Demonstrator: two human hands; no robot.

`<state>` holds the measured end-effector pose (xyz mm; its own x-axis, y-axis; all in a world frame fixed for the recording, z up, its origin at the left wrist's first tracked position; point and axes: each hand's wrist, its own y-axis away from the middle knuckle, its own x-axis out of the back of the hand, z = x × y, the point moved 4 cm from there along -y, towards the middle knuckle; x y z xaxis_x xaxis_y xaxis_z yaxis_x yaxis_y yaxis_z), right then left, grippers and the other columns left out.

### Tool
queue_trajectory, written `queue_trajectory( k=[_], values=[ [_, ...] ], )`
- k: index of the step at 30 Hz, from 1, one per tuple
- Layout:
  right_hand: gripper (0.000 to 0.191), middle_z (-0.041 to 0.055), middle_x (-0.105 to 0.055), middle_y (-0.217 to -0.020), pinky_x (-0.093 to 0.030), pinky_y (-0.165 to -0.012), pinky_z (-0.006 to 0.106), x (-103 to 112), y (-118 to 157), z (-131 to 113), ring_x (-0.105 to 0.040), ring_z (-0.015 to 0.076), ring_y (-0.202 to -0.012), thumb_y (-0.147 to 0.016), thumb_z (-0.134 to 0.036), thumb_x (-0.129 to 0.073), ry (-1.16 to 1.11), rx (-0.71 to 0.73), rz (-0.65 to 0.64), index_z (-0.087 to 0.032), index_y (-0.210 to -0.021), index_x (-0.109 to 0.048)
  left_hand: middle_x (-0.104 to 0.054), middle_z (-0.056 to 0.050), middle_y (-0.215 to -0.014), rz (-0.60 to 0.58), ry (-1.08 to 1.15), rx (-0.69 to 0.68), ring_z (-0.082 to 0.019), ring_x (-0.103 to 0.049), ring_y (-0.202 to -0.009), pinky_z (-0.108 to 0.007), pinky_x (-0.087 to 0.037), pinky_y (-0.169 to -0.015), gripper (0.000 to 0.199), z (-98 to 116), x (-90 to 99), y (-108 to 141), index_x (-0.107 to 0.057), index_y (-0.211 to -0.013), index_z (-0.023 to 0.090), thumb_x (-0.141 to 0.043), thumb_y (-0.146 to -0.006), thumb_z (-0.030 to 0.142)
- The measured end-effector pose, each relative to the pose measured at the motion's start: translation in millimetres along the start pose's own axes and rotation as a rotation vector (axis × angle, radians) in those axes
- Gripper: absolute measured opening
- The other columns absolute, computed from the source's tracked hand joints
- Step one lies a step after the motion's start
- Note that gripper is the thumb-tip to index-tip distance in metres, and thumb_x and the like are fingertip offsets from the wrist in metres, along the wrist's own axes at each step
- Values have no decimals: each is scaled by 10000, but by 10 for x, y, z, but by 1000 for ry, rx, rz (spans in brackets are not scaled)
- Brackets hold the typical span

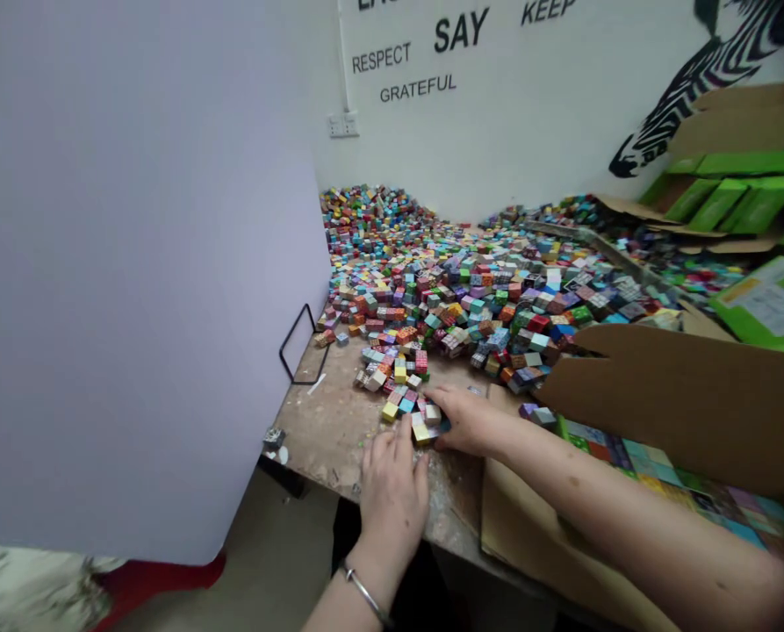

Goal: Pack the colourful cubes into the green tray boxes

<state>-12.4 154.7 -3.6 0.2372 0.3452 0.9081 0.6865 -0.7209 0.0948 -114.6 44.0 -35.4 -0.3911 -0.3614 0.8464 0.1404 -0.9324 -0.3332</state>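
A heap of small patterned, coloured boxes covers the back of a worn table. Near its front edge, my right hand curls around the right side of a few little boxes, white and yellow among them. My left hand, with a bracelet at the wrist, lies just in front and to the left, its fingertips by the same boxes and its thumb apart. Beside the fingertips sits a yellow box in a small cluster.
A large pale panel stands at the left, with a black wire frame beside it. At the right are a cardboard flap, a carton of coloured boxes and green packs. A red object shows below the panel.
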Motion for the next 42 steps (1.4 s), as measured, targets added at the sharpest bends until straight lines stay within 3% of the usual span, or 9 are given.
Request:
queue_trajectory(
  k=[5, 10, 15, 20, 27, 32, 35, 38, 42],
  values=[
    [520, 141, -621, -1091, -462, -846, 367, -39, 57, -7, -578, 297, -1008, -601, -239, -740, 29, 24, 0, -136, -1094, -613, -615, -135, -1059, 4, 73, -18, -272, -537, -1022, -496, -452, -917, 518, -3, 12, 34, -406, -1356, 114, -531, -856, 165],
    [696, 174, -497, -1297, -442, -909, 391, -71, 243, -1, -537, 287, -1107, -661, -233, -735, -25, 55, 127, -142, -1300, -474, -598, -115, -1197, -14, 154, -71, -255, -524, -1068, -486, -431, -956, 490, 10, 60, 68, -398, -1354, 150, -504, -876, 156],
    [175, 87, -633, -933, -475, -769, 320, -12, 223, -21, -602, 201, -861, -786, -109, -586, -44, 97, 157, -157, -944, -645, -590, -100, -1227, -26, 157, 3, -275, -522, -1094, -500, -431, -947, 512, 20, 67, 26, -423, -1331, 193, -579, -844, 181],
    [199, 63, -669, -980, -455, -788, 289, 89, 56, -162, -602, 190, -908, -797, -122, -593, -51, 126, 210, -188, -978, -647, -601, -114, -1187, 31, 137, 80, -286, -529, -1099, -504, -435, -946, 496, 0, 26, 10, -451, -1270, 166, -634, -810, 192],
    [145, 56, -667, -814, -400, -714, 267, 30, 14, -259, -548, 202, -861, -851, -135, -517, 158, 194, 185, -180, -837, -654, -592, -123, -1185, 68, 112, 75, -275, -543, -1086, -490, -441, -954, 490, -8, 18, 38, -428, -1259, 153, -636, -818, 203],
    [233, 88, -685, -925, -394, -813, 316, -30, 26, -259, -571, 200, -868, -861, -116, -466, 190, 286, 49, -173, -903, -688, -576, -113, -1243, 31, 80, 39, -275, -517, -1121, -480, -428, -977, 487, 22, 38, 34, -448, -1270, 149, -637, -827, 227],
    [321, 138, -655, -1084, -401, -855, 353, -41, 81, -202, -563, 239, -959, -813, -81, -456, 172, 247, 86, -123, -1053, -665, -572, -101, -1261, 18, 68, 6, -270, -517, -1120, -475, -430, -972, 468, 29, 57, 34, -453, -1287, 167, -604, -847, 226],
    [517, 170, -570, -1259, -376, -949, 423, -11, 214, -93, -502, 291, -1116, -771, -137, -529, 88, 197, 156, -80, -1284, -521, -557, -94, -1296, -6, 55, -22, -269, -515, -1104, -473, -431, -961, 508, 42, 73, 29, -435, -1324, 181, -599, -845, 230],
    [908, 191, -435, -1404, -308, -1033, 501, -38, 349, 75, -377, 358, -1276, -583, -208, -732, -3, 30, 3, -81, -1404, -366, -557, -90, -1303, -72, 43, 3, -274, -504, -1056, -476, -429, -927, 576, 55, 70, 9, -399, -1370, 181, -606, -835, 234]
  ],
)
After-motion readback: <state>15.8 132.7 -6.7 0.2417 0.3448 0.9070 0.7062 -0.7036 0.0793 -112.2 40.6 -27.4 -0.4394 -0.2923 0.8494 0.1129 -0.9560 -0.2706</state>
